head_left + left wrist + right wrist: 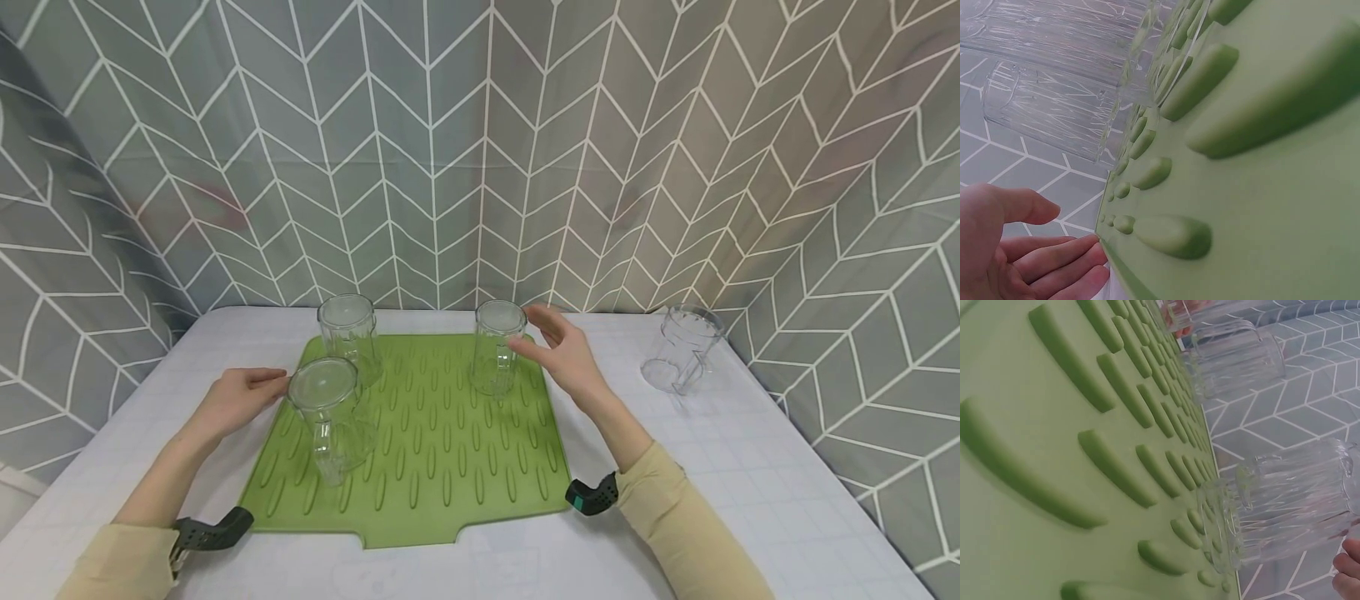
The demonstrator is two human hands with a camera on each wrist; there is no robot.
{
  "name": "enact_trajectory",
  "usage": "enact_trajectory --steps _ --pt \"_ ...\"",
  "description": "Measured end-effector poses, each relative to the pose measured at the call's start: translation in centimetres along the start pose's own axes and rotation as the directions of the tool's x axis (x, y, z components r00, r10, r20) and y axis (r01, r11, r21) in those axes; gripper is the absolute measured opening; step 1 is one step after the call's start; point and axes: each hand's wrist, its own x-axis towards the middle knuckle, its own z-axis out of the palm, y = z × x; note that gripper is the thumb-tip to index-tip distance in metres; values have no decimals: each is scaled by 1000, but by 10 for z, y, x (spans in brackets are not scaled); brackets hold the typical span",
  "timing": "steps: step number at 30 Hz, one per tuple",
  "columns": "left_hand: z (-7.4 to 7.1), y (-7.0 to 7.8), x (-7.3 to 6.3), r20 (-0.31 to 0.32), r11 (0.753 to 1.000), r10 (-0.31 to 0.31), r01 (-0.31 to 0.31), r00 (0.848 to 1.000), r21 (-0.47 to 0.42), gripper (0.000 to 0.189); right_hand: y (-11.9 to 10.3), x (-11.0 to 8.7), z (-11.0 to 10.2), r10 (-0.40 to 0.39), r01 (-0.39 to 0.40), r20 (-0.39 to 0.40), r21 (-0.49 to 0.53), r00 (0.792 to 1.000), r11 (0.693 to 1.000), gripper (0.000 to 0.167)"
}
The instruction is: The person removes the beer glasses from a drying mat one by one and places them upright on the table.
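A clear glass mug (491,367) stands on the right part of a green ribbed mat (420,508). My right hand (566,354) is at this mug's upper right side, thumb and fingers spread apart near its top. In the right wrist view, the fingertips (1349,570) show close by the mug (1297,503); whether they touch it I cannot tell. My left hand (236,404) hovers by the mat's left edge, beside a front-left glass mug (348,433). Its fingers (1060,259) are loosely extended and hold nothing. Behind that mug stands another glass mug (352,333).
At the far right, a further clear glass mug (678,354) stands on the white-covered table (720,467), off the mat. A grey curtain (450,167) with white zigzag lines hangs behind the table and along both sides. A black band (592,496) is on the right wrist.
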Motion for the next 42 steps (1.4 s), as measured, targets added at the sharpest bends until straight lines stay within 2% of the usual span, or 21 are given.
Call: enact_trajectory --steps 12,23,36,42 --pt "-1 -2 1 8 1000 -2 2 1000 0 63 1 1 11 44 -44 -1 -12 999 999 77" --pt "0 0 1 6 1000 2 -2 1000 -2 62 6 3 24 116 -117 -33 -17 993 993 86" --pt "0 0 1 6 1000 5 -5 1000 -9 62 8 4 25 116 -116 -25 -4 993 993 81" --pt "-1 0 0 2 1000 9 -9 1000 -14 62 6 5 26 142 -142 -24 -2 990 990 80"
